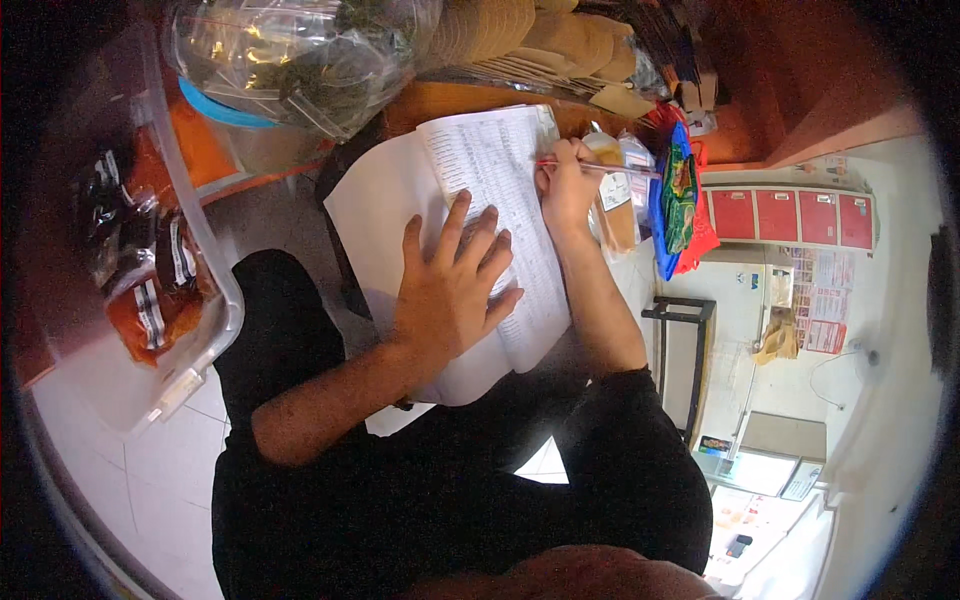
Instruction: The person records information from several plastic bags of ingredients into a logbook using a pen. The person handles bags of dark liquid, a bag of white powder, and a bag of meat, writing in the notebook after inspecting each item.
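An open book of white paper [372,215] lies across my lap at the table's edge, its right page [480,150] filled with rows of small writing. My left hand [450,280] rests flat on the pages with its fingers spread, holding nothing. Over the upper right part of the book, my right hand [570,190] is closed around a thin pen [615,168]. A red end of the pen shows at the fingers, and its shaft sticks out to the right. Whether the tip touches the paper I cannot tell.
At the left stands a clear plastic tub [215,275] with dark and orange packets [150,315]. A large clear bag [310,60] and stacked brown cardboard [500,35] sit beyond the book. Pouches [617,215] and a green packet [681,195] lie right. Red lockers [778,215] stand farther off.
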Motion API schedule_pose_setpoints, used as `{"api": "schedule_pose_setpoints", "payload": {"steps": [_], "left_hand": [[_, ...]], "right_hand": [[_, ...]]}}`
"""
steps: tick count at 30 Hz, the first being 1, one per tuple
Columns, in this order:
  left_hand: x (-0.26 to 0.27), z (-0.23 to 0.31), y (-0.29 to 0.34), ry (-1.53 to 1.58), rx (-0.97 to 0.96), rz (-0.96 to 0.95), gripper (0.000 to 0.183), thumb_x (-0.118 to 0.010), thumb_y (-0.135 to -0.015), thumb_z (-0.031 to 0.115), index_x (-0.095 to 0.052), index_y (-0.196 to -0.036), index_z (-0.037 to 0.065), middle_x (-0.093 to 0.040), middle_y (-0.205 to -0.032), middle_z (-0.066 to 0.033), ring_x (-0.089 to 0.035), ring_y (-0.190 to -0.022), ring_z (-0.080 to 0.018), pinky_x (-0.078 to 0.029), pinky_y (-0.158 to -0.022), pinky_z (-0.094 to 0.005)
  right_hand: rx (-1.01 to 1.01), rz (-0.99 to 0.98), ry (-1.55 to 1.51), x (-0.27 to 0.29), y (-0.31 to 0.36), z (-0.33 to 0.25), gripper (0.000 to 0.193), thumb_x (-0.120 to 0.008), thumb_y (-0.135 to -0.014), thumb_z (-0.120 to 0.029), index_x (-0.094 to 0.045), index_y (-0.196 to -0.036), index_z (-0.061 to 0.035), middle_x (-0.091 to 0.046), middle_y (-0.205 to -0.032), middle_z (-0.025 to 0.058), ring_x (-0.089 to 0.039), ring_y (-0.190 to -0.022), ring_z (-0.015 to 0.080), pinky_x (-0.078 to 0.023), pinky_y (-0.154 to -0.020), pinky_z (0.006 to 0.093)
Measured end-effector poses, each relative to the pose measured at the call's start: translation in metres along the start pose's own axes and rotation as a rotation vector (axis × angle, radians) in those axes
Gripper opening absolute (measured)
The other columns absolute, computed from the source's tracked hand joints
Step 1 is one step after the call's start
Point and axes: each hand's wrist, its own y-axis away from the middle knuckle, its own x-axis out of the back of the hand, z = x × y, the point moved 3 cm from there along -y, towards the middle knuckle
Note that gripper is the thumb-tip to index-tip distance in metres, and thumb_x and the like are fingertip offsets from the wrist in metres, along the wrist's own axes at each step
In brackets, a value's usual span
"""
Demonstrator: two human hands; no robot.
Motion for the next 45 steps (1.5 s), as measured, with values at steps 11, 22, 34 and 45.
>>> {"api": "schedule_pose_setpoints", "payload": {"steps": [11, 22, 34, 45], "left_hand": [[0.084, -0.033, 0.028, 0.032, 0.063, -0.111, 0.045, -0.063, -0.085, 0.049, -0.067, -0.108, 0.011, -0.067, -0.111, -0.0098, -0.059, -0.111, -0.0291, -0.04, -0.098, -0.0536], [0.13, -0.268, 0.159, -0.377, 0.84, -0.62, 0.09, -0.071, -0.076, 0.058, -0.04, -0.14, 0.004, -0.057, -0.122, -0.0288, -0.061, -0.111, -0.0399, -0.05, -0.089, -0.0569], [0.149, -0.317, 0.129, -0.649, 0.314, -0.528, 0.036, -0.061, -0.082, 0.012, -0.062, -0.116, 0.0, -0.069, -0.091, -0.0201, -0.07, -0.086, -0.0352, -0.059, -0.071, -0.0475], [0.26, -0.305, 0.06, -0.075, 0.63, 0.37, 0.03, -0.061, -0.077, 0.02, -0.069, -0.095, -0.003, -0.067, -0.088, -0.0283, -0.066, -0.088, -0.0429, -0.054, -0.078, -0.0462]], "right_hand": [[0.012, -0.013, 0.055, 0.02, -0.014, 0.018, 0.023, -0.064, -0.088, -0.015, -0.051, -0.069, -0.015, -0.051, -0.061, -0.0027, -0.042, -0.049, 0.0065, -0.034, -0.044, 0.0217], [0.046, 0.093, 0.009, 0.0, -0.011, 0.013, 0.022, -0.063, -0.089, -0.016, -0.054, -0.07, -0.0109, -0.052, -0.06, -0.0016, -0.042, -0.046, 0.0062, -0.029, -0.041, 0.021], [0.083, 0.0, 0.014, -0.006, -0.006, 0.007, 0.032, -0.062, -0.091, -0.014, -0.046, -0.063, -0.0102, -0.048, -0.058, -0.0022, -0.038, -0.046, 0.0051, -0.028, -0.04, 0.0212], [0.099, -0.005, 0.05, 0.008, -0.016, 0.02, 0.024, -0.063, -0.089, -0.019, -0.054, -0.068, -0.0119, -0.05, -0.06, -0.0033, -0.038, -0.046, 0.0037, -0.026, -0.04, 0.0209]]}}
